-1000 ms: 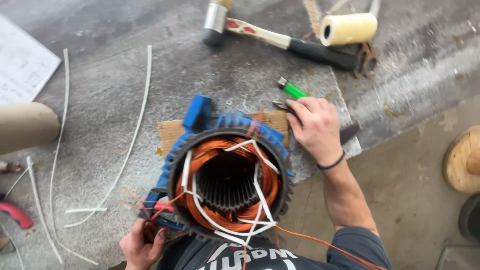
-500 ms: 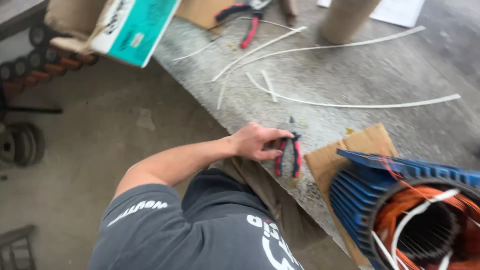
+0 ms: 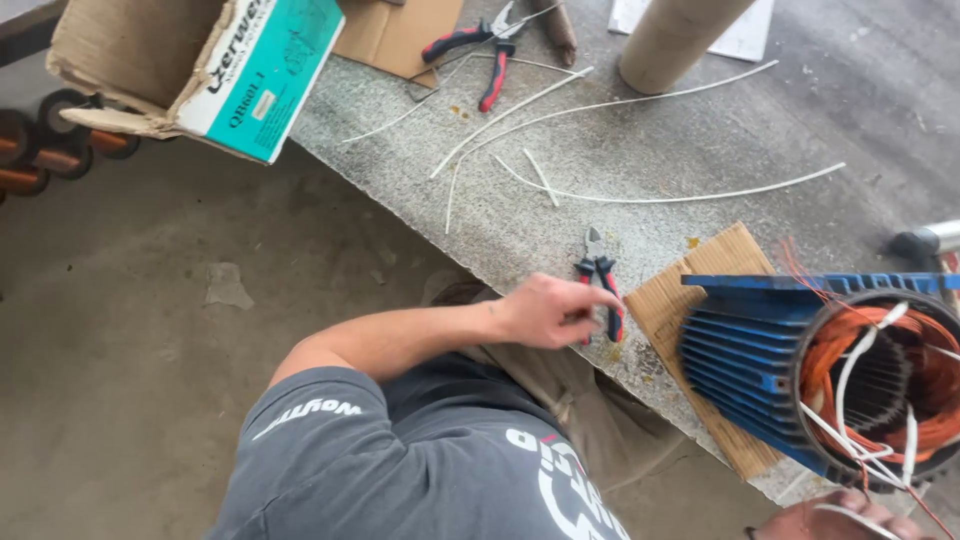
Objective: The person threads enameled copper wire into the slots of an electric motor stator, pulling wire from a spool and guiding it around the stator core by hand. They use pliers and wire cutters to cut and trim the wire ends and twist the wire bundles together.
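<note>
Our left hand (image 3: 548, 312) reaches across the grey bench (image 3: 700, 140) to the cutters (image 3: 600, 280), the fingertips laid over the red-and-black handles near their ends. The fingers curl loosely around the handles; we cannot tell whether they have closed firmly on them. The cutters lie flat on the bench just beyond the fingertips, the long axis running away from us, steel nose pointing toward the far side of the bench and handles toward the near edge. Just right of the grip lies a cardboard sheet (image 3: 690, 290), and on it rests the blue stator (image 3: 760, 360) on its side, its orange copper windings (image 3: 930, 390) and white sleeves facing right. Our right hand (image 3: 840, 515) shows only at the bottom edge, below the stator's mouth, fingers spread with a white sleeve across them; it is well apart from the cutters. Beyond the grip, white strips (image 3: 660, 195) lie scattered over the bench. Farther off sit red-handled pliers (image 3: 480, 45) and a cardboard tube (image 3: 680, 40). To the far left, a torn box (image 3: 200, 70) overhangs the bench corner.
</note>
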